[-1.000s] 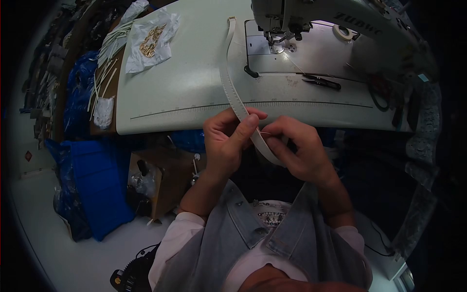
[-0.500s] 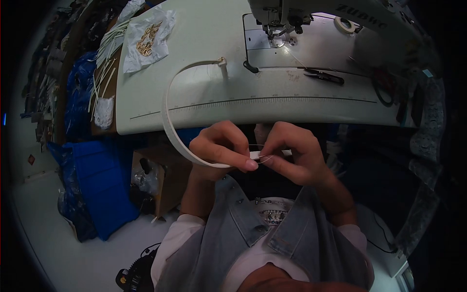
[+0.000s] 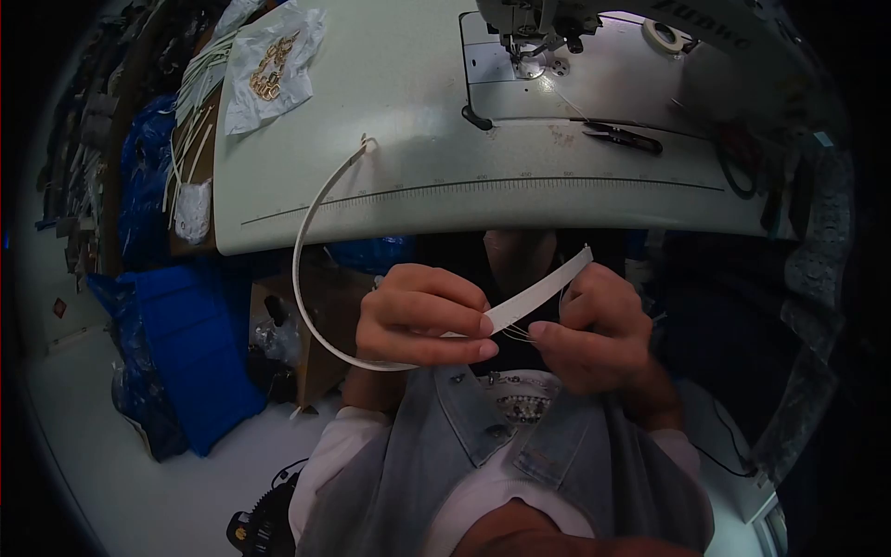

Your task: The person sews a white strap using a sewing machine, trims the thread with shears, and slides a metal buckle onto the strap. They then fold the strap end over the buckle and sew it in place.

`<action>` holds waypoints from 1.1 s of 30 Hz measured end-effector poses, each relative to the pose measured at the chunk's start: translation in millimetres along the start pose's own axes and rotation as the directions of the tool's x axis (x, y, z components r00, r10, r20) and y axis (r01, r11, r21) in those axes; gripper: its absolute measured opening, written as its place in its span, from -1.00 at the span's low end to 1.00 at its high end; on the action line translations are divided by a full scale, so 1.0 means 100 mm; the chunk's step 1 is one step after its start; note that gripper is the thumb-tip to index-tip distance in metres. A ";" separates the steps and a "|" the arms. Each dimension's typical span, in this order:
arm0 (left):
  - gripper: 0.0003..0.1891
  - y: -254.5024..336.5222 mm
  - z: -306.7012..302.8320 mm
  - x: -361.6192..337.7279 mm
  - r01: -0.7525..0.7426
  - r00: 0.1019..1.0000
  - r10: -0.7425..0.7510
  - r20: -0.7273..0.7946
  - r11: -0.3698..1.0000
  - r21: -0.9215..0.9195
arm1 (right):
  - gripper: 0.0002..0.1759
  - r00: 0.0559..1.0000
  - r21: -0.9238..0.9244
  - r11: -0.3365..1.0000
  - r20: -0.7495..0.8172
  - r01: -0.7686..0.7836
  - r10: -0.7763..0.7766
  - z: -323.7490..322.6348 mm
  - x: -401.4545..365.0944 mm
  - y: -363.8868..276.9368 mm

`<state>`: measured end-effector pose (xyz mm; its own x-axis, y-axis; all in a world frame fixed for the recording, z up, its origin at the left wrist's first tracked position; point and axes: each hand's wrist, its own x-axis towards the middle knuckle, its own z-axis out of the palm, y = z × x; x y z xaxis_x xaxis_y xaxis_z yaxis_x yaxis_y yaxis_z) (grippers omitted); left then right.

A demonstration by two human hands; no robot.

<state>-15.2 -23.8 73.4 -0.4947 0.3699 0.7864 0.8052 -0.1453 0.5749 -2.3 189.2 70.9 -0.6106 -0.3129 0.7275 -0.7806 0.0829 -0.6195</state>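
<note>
Between thumb and fingers, my left hand grips a narrow white strap. One end of the strap sticks out up and to the right, past my fingertips. The rest loops left and up to the table, where its other end rests near a small gold-coloured piece. Just below the free end, my right hand is closed in a pinch on thin pale thread, which runs from the strap's edge. Both hands are over my lap, in front of the table edge.
A sewing machine stands at the back of the table. Black thread snips and a tape roll lie by it. At left are a plastic bag with gold rings and several pale strips. A blue bin stands below.
The strap's free end has swung up and right out of my right hand's cover. My right hand has moved right and down with the thread. The strap's far end has slid left on the table.
</note>
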 end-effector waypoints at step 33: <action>-0.89 0.27 0.32 -0.01 0.708 0.493 -0.856 -0.155 0.498 -0.501 | -0.71 0.820 0.284 0.770 0.172 -0.572 0.546 -0.11 0.03 -0.04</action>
<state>17.1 1.4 80.7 -0.9840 0.1640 -0.0698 -0.1128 -0.2698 0.9563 -1.9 198.3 78.7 -0.9038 -0.3743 0.2074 -0.2136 -0.0256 -0.9766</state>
